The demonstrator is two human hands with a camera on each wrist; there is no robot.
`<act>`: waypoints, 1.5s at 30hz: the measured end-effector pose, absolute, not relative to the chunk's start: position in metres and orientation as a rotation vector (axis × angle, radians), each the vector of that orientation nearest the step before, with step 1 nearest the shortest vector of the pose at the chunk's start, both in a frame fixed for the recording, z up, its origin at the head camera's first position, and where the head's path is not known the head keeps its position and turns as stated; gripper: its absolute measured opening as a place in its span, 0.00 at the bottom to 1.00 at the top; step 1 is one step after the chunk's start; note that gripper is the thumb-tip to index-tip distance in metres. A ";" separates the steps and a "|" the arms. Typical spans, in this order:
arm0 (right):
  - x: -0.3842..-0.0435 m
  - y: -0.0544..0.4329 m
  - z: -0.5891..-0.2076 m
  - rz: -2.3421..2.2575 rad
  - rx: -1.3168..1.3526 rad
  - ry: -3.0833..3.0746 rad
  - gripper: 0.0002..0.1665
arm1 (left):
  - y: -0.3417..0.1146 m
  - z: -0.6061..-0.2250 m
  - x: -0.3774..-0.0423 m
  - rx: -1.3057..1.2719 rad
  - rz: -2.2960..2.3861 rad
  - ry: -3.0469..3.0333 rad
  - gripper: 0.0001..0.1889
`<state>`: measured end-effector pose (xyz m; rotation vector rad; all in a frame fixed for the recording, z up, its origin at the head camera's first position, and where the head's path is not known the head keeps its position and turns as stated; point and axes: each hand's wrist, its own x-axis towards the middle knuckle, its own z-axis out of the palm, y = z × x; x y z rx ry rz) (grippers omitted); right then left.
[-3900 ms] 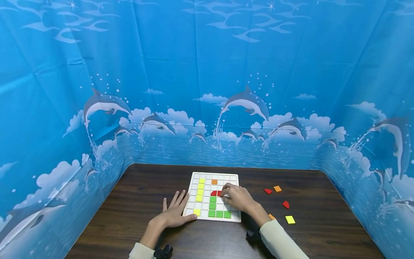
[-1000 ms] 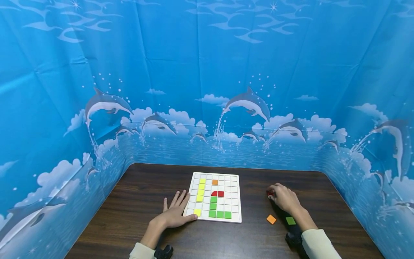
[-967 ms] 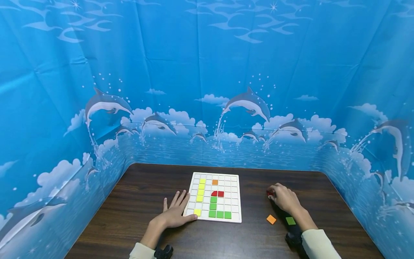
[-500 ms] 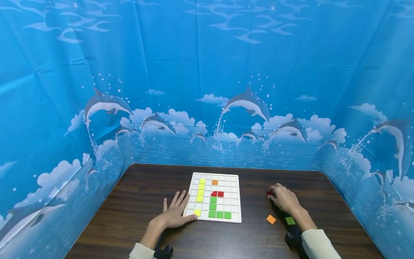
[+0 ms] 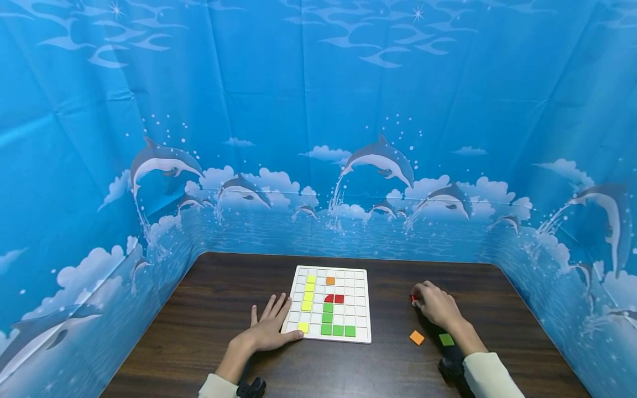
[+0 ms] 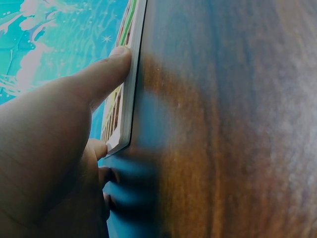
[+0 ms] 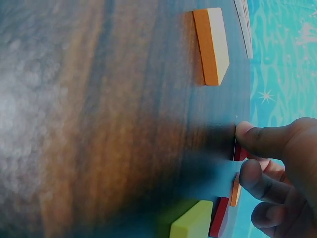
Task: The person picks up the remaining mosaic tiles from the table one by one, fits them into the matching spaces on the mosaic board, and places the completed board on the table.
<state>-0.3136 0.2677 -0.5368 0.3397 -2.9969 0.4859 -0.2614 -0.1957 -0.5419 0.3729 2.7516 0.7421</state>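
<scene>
A white grid board (image 5: 359,304) lies mid-table, bearing yellow tiles (image 5: 306,304), green tiles (image 5: 327,318), two red tiles (image 5: 339,299) and one orange tile (image 5: 330,281). My left hand (image 5: 267,331) rests at its left side, fingers spread and straight, thumb on the near-left corner of the board. Right of the board, my right hand (image 5: 438,305) has thumb and fingers at a loose red tile (image 5: 412,298), mostly hidden under them. The right wrist view shows the thumb against this red tile (image 7: 239,151), with the fingers curled on its other side.
Nearer me lie a loose orange tile (image 5: 417,338) and a yellow-green tile (image 5: 447,339), shaded by the right arm. Another red tile (image 7: 219,218) and orange tile (image 7: 235,190) lie beyond the hand. A blue dolphin curtain (image 5: 259,138) surrounds the dark wooden table (image 5: 318,367).
My right hand has gone from the red tile on the board out to the loose red tile at the right, and has hardly moved in the last second. The left hand has stayed put.
</scene>
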 end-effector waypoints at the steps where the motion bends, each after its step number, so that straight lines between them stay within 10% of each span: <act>1: -0.313 0.268 -0.537 0.488 0.338 -2.993 0.09 | -0.196 -0.543 -0.262 0.369 0.733 2.755 0.59; 45: -0.307 0.256 -0.516 0.579 0.410 -2.805 0.06 | -0.197 -0.547 -0.264 0.406 0.760 2.770 0.58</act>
